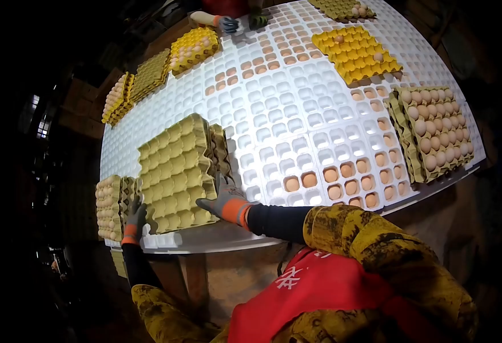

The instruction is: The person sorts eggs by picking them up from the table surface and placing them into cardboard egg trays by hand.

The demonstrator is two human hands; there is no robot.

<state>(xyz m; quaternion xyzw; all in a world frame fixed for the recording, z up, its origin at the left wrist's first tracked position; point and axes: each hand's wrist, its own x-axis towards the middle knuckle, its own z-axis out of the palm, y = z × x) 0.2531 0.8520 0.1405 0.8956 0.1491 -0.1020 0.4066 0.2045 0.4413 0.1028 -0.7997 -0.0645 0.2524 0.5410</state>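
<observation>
A greenish pulp egg tray (176,171), its top cups bare, lies tilted on a stack of trays at the table's near left. My right hand (226,200), in a grey and orange glove, grips the tray's near right side, thumb on the top face and fingers over the edge. My left hand (136,218), gloved alike, is at its left edge, fingers pointing up and partly hidden between it and a tray of eggs (108,208). White cupped plastic trays (262,188) cover the table around them, with brown eggs (351,186) in several cups to the right.
Stacked egg-filled trays (437,128) stand at the right edge. A yellow tray (357,54) with two eggs lies farther back. More stacks (151,74) line the far left edge. Across the table is another person's gloved hand (227,24).
</observation>
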